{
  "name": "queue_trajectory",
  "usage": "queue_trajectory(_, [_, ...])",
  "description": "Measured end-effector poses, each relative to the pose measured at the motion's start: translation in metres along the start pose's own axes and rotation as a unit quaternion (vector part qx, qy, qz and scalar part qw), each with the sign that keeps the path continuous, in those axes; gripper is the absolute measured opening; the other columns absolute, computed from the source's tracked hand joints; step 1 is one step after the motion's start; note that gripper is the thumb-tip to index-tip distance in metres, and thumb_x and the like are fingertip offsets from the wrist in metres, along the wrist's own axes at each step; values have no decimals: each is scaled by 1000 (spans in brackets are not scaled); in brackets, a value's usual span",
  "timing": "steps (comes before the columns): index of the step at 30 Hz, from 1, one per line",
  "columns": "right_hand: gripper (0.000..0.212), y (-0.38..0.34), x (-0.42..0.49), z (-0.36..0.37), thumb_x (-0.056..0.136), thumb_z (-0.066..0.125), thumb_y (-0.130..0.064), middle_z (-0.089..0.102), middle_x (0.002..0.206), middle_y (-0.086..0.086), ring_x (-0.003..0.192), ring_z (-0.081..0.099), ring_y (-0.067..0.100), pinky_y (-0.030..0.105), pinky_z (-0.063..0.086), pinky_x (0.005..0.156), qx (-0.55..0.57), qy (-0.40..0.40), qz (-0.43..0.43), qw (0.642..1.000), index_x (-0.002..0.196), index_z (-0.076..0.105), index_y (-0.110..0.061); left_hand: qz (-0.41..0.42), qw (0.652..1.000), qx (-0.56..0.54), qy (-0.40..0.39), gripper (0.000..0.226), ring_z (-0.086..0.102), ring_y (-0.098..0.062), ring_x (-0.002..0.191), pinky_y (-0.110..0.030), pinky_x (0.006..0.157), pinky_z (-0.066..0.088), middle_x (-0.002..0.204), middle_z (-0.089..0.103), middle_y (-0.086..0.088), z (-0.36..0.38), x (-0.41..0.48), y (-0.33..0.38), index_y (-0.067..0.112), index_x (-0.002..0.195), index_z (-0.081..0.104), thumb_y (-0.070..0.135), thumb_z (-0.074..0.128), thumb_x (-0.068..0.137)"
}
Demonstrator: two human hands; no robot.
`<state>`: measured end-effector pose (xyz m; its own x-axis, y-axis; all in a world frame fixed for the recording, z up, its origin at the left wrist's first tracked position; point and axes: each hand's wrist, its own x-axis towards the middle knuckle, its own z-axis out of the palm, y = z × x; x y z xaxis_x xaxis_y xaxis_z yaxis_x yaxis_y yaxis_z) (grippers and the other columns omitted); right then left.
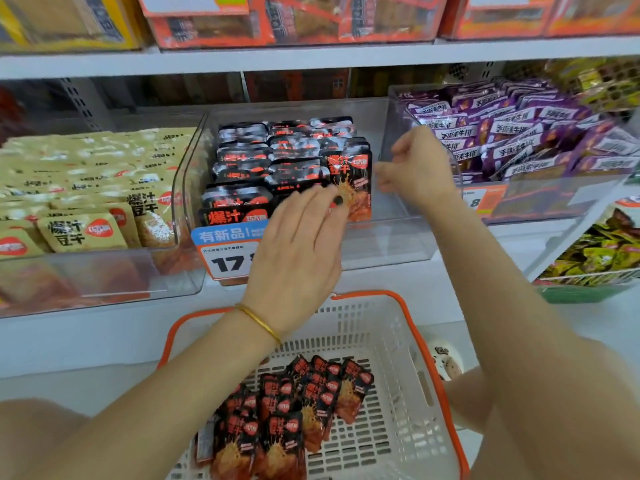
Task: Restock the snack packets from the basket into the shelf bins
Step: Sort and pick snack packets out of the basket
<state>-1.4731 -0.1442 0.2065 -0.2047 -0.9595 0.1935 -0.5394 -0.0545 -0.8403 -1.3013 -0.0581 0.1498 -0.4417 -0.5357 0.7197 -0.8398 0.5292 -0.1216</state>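
Observation:
A clear shelf bin in the middle holds rows of black-and-red snack packets. One packet stands upright at the right end of the rows. My left hand reaches over the bin's front wall with straight fingers, their tips touching that upright packet. My right hand hovers by the bin's right wall, fingers loosely curled and holding nothing. Below, a white basket with an orange rim holds several more black-and-red packets piled at its left side.
A bin of yellow packets stands to the left, a bin of purple packets to the right. Green packets fill a wire rack at lower right. A price label hangs on the middle bin. Orange boxes line the upper shelf.

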Motion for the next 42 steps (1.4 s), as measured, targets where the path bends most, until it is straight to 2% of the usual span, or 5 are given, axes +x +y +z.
queue_trajectory(5, [16, 35, -96, -13, 83, 63, 8, 54, 66, 9, 50, 63, 19, 32, 59, 53, 120, -142, 29, 982, 80, 53, -4, 66, 995, -38, -58, 25, 56, -34, 106, -42, 93, 39, 118, 62, -16, 21, -56, 17, 4, 105, 66, 4, 48, 87])
queue_trajectory(10, [5, 171, -101, 84, 84, 63, -3, 63, 78, 18, 76, 66, 33, 43, 56, 80, -101, -324, 218, 915, 87, 59, -1, 51, 966, -77, -240, 37, 60, -35, 104, -45, 89, 46, 117, 62, -18, 62, -111, 13, 6, 102, 68, 10, 38, 82])
queue_trajectory(22, [63, 369, -166, 215, 93, 47, -14, 36, 141, 23, 126, 41, 37, 40, 39, 99, -436, -374, 93, 813, 147, 16, -3, -68, 884, -115, -448, 36, 60, -37, 101, -48, 82, 51, 119, 61, -15, 101, -161, -5, 11, 98, 66, -1, 74, 65])
queue_trajectory(37, [15, 221, -95, 101, 78, 73, -3, 56, 74, 7, 73, 58, 22, 28, 54, 60, -160, -503, 233, 817, 82, 59, -5, -271, 724, -267, -575, 65, 39, -20, 133, -35, 108, 34, 151, 31, -2, 110, -130, 28, 19, 147, 24, 35, 56, 93])
queue_trajectory(42, [15, 120, -97, 27, 74, 76, -7, 55, 70, 0, 58, 54, 3, 12, 42, 52, -115, -416, 93, 897, 81, 63, -11, -345, 734, -378, -446, 11, 57, -19, 92, -30, 80, 45, 98, 59, -2, 72, -94, 36, 21, 94, 54, 26, 63, 89])
